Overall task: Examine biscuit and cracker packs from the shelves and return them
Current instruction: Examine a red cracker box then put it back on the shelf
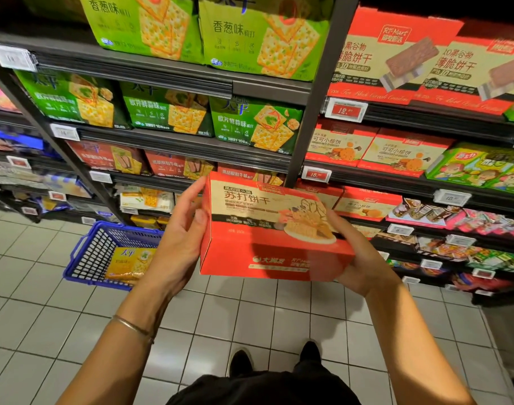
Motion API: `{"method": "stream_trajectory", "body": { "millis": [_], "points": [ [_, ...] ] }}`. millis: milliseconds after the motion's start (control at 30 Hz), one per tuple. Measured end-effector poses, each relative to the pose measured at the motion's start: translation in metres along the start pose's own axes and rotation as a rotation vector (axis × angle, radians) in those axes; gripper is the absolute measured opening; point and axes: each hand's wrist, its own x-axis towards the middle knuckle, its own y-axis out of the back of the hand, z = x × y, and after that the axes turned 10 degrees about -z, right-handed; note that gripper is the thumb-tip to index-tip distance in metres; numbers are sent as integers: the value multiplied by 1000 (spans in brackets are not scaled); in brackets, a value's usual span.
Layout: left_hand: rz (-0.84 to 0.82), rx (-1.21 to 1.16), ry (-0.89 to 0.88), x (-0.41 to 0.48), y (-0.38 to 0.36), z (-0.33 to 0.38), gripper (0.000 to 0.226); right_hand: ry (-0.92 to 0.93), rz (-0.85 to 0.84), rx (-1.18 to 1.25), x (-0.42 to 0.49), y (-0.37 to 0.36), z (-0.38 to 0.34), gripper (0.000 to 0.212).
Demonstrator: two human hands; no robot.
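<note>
While hands grip it, box (red) tilts.

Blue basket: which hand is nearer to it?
Left. The left hand grips the red box at the end nearest the blue basket; the right hand holds the opposite end, farther from it.
</note>
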Motion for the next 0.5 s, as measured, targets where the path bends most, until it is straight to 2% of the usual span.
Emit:
{"method": "stream_trajectory", "body": {
  "millis": [67, 133, 267, 300, 400, 433, 500],
  "points": [
    [-44, -69, 67, 1, -2, 3, 130, -17, 28, 6, 1, 1, 2, 53],
    [-72, -90, 104, 1, -6, 5, 128, -38, 33, -14, 4, 1, 4, 55],
    [-32, -115, 110, 2, -17, 8, 131, -131, 54, -181, 15, 0, 8, 37],
    [-36, -121, 93, 2, -20, 8, 121, -135, 63, -211, 18, -2, 10, 38],
    [-115, -144, 25, 2, -28, 8, 64, -91, 42, -263, 27, -11, 17, 46],
    [-148, -138, 10, 1, -29, 8, 58, -86, 37, -266, 29, -14, 20, 52],
    [-235, -75, 3, 2, -30, 7, 78, -112, 19, -284, 31, -18, 25, 61]
  ]
}}
